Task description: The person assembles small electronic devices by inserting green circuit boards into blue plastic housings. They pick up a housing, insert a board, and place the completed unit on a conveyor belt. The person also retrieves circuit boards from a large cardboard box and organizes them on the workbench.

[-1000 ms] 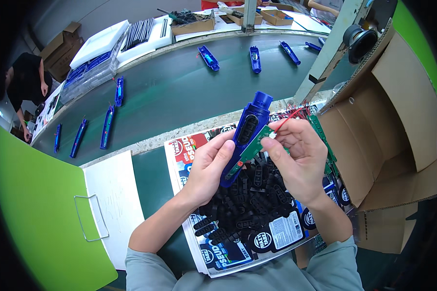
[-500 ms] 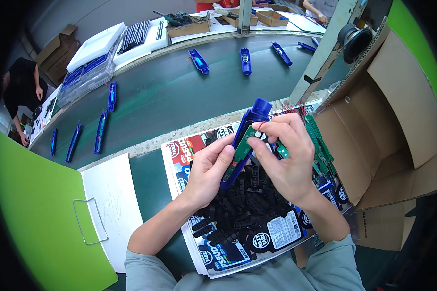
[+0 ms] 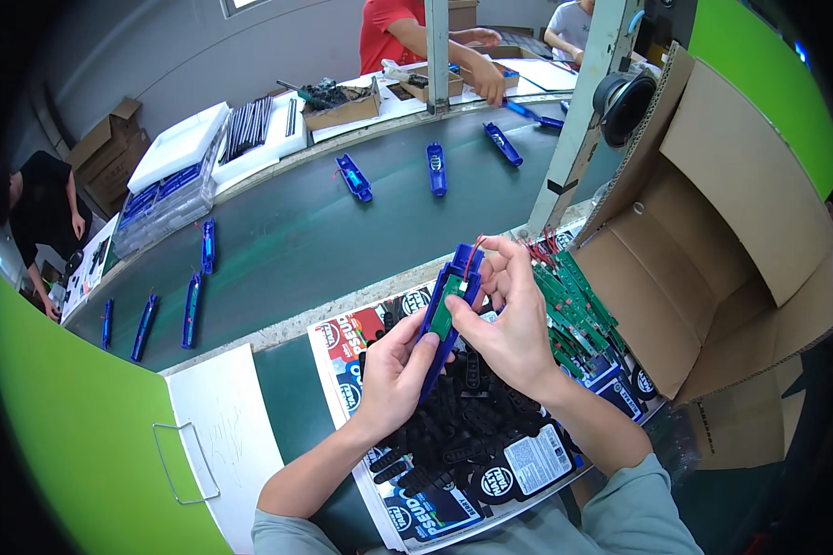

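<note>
My left hand [image 3: 396, 375] grips a long blue plastic housing [image 3: 431, 377] by its lower part, its thumb resting on the housing's edge. A narrow green circuit board [image 3: 441, 321] lies along the open side of the housing. My right hand [image 3: 514, 324] closes around the upper end, its thumb pressing on the board and its index finger beside thin red wires [image 3: 473, 254] that rise from the top. The curled fingers hide part of the housing's right side. Below both hands lies a heap of small black plastic parts [image 3: 449, 421] on printed sheets [image 3: 435, 509].
Several green boards with red wires [image 3: 574, 314] lie right, beside an open cardboard box [image 3: 713, 277]. Beyond runs a dark green conveyor belt [image 3: 296, 250] carrying several blue housings [image 3: 437, 169]. A post [image 3: 578, 120] holds a round black speaker [image 3: 625, 106]. A co-worker's hand [image 3: 487, 81] reaches over the belt.
My hands and the housing have come lower in the picture. The board now sits further into the housing, and my right thumb presses on it. A co-worker in red has come into view.
</note>
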Available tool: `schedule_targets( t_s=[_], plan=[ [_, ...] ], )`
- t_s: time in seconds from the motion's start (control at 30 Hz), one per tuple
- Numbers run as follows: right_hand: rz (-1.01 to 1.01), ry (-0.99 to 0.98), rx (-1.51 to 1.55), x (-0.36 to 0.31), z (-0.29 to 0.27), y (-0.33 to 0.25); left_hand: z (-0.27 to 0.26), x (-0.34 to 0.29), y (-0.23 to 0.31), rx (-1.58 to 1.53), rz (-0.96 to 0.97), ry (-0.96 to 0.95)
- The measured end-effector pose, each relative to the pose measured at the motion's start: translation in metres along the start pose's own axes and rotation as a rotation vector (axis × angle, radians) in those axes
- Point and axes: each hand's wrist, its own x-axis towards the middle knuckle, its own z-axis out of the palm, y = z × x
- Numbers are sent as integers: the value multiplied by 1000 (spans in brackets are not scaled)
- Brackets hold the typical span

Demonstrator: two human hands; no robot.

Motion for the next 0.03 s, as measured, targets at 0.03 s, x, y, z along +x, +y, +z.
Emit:
schedule_targets(
  t_s=[0.03],
  plan=[
    [41,-17,43,0,-1,1,-1,1,0,24,-1,-5]
  ],
)
